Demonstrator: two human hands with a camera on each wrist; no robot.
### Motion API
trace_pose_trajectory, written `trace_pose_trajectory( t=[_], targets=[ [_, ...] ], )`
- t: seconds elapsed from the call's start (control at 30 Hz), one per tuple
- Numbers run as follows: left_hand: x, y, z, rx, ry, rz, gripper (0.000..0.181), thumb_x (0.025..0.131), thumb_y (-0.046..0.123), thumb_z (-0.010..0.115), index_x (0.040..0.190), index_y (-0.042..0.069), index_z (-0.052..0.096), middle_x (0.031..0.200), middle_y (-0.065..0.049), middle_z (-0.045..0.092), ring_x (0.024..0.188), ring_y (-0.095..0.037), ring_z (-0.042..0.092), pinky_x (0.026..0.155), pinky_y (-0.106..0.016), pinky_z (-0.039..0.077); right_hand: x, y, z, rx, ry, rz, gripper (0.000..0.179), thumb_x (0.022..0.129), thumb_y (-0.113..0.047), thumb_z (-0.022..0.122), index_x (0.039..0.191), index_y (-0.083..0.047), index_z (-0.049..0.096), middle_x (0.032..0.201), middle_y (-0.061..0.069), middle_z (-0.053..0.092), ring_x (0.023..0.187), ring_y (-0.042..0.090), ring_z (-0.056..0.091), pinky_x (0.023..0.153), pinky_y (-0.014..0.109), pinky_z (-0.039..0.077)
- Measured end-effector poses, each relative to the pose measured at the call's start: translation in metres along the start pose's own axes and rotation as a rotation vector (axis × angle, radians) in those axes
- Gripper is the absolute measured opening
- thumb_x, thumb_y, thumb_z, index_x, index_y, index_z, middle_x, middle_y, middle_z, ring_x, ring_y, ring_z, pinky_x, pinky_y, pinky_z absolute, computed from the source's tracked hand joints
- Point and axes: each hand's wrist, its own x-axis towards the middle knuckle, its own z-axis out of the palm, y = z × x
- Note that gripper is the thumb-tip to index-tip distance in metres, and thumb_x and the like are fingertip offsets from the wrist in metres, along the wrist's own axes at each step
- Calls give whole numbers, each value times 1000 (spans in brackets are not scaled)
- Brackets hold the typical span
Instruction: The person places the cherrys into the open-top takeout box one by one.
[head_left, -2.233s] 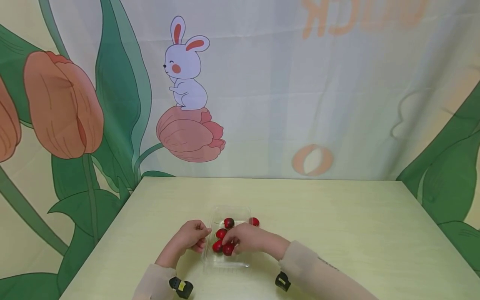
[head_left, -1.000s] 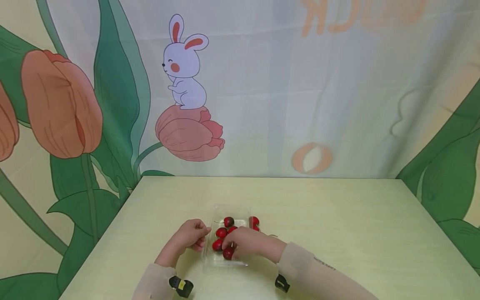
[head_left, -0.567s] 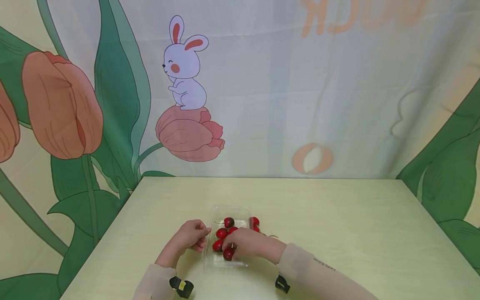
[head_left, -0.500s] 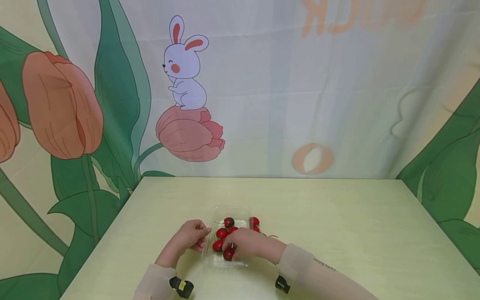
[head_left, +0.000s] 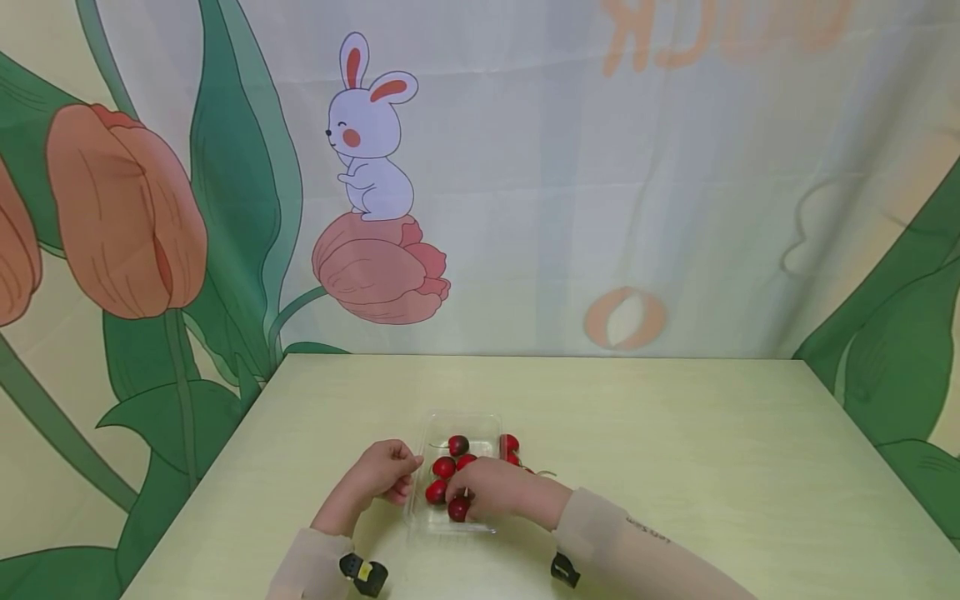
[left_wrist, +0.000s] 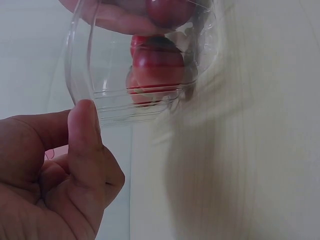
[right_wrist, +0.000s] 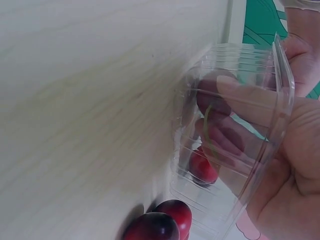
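A clear plastic box (head_left: 483, 427) stands on the table with several dark red cherries (head_left: 443, 467) in it, some with thin stems. My left hand (head_left: 382, 472) pinches the box's left rim between thumb and fingers; the left wrist view shows the thumb against the clear wall (left_wrist: 112, 107). Over the right rim, my right hand (head_left: 491, 487) reaches inside. Its fingers hold a cherry (head_left: 458, 509) low at the near end; in the right wrist view the thumb lies on that cherry (right_wrist: 212, 92), seen through the plastic. My hand partly covers another cherry.
Outside the box, along its right side, lie more cherries (head_left: 511, 444) with stems (head_left: 546, 473) pointing right. A pale wooden table (head_left: 675, 450) spreads around, its far edge meeting a printed cloth (head_left: 510, 208) with a rabbit and tulips.
Since the oldest frame my right hand has moved slightly toward me with its cherry, uncovering another cherry in the box and more fruit and stems outside. Lately hardly anything moves; the left hand stays put.
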Motion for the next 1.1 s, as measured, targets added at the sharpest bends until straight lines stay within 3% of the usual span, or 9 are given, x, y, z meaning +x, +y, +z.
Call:
trace_pose_trajectory(
  t=[1.1],
  targets=[
    [-2,1,0,-10,-6,19,19,103,14,60,88,3,56,67,-2,49,53,-11,52,51,-21,56,0,-2,-3,-18,-36,14,31,85,-3,79,113,-17,76,100,-7,74,82,2,57,80,17,53]
  ],
)
